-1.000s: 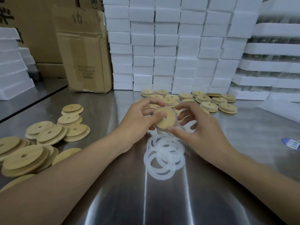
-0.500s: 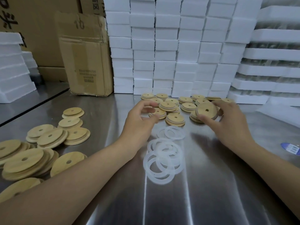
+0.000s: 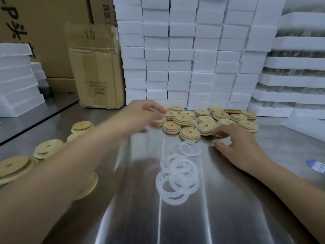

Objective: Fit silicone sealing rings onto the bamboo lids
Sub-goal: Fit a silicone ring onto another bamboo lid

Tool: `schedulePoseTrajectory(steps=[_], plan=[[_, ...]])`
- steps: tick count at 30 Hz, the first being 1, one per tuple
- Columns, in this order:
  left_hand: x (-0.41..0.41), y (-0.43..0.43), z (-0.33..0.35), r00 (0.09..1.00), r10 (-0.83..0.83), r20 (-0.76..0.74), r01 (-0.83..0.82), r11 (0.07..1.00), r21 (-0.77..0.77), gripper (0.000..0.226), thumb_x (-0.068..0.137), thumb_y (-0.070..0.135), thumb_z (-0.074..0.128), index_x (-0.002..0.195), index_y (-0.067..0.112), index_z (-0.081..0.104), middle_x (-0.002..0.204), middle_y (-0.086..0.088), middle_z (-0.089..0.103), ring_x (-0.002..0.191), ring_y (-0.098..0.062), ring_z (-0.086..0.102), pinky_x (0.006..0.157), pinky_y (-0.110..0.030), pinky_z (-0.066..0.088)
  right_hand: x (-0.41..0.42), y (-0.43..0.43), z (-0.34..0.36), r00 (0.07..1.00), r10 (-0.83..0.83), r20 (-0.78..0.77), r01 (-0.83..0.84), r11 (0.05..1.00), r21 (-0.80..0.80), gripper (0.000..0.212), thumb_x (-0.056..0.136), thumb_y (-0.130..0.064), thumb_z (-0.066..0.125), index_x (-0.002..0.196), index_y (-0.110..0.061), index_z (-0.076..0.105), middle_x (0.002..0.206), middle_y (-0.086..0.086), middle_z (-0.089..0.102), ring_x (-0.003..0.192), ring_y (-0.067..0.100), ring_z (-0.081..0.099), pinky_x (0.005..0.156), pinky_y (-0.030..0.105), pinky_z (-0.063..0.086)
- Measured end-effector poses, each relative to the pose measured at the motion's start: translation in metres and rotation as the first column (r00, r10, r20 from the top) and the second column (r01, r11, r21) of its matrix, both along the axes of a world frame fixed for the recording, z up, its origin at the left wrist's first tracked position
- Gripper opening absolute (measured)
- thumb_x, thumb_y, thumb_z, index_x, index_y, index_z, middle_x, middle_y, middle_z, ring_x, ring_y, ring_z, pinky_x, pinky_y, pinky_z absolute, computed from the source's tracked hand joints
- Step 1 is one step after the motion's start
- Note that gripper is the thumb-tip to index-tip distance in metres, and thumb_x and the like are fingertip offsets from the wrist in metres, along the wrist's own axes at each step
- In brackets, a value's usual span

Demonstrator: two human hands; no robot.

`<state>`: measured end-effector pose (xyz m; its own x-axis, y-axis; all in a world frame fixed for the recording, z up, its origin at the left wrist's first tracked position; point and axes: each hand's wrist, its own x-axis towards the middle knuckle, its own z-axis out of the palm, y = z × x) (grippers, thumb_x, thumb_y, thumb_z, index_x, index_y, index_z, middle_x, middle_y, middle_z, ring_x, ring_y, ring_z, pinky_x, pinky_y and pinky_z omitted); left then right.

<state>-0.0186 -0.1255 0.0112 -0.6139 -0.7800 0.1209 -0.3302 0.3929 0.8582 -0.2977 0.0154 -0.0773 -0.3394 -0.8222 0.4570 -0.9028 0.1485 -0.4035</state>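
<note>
Several translucent white silicone rings [image 3: 178, 170] lie overlapping on the steel table [image 3: 228, 208] in front of me. Behind them sits a cluster of bamboo lids with rings fitted [image 3: 189, 121]. My right hand [image 3: 235, 143] rests low on the table at the cluster's near right edge, fingertips loosely bent beside one ringed lid [image 3: 206, 127], holding nothing. My left hand [image 3: 143, 114] hovers blurred above the cluster's left side, fingers relaxed and empty. Bare bamboo lids [image 3: 14, 165] are piled at the left, partly hidden behind my left forearm.
A wall of white foam boxes [image 3: 184, 59] stands right behind the lids. A cardboard box [image 3: 96, 67] sits at the back left, with foam trays [image 3: 15, 81] further left. A blue and white label [image 3: 316, 166] lies at the right edge.
My right hand carried the ringed lid to the back cluster, let it go and dropped to the table. My left hand let go, lifted and swung leftwards.
</note>
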Motion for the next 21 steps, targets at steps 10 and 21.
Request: schedulePoseTrajectory(steps=[10, 21], plan=[[0.073, -0.056, 0.023, 0.283, 0.207, 0.936, 0.069, 0.969, -0.235, 0.052, 0.085, 0.037, 0.090, 0.132, 0.033, 0.066, 0.128, 0.004, 0.063, 0.112, -0.020, 0.067, 0.076, -0.025, 0.055, 0.026, 0.006, 0.006, 0.958, 0.234, -0.165, -0.221, 0.971, 0.090, 0.026, 0.095, -0.060, 0.062, 0.113, -0.044, 0.073, 0.105, -0.019, 0.062, 0.102, 0.002, 0.056, 0.087, 0.026, 0.046], [0.063, -0.049, 0.019, 0.140, 0.255, 0.957, 0.181, 0.943, -0.278, 0.065, 0.078, 0.021, 0.094, 0.133, 0.036, 0.065, 0.125, 0.007, 0.062, 0.105, -0.018, 0.062, 0.068, -0.023, 0.049, 0.036, 0.009, 0.010, 0.935, 0.327, -0.139, -0.325, 0.945, 0.042, 0.011, 0.093, -0.048, 0.072, 0.100, -0.043, 0.080, 0.109, -0.022, 0.065, 0.110, 0.003, 0.060, 0.096, 0.033, 0.051]])
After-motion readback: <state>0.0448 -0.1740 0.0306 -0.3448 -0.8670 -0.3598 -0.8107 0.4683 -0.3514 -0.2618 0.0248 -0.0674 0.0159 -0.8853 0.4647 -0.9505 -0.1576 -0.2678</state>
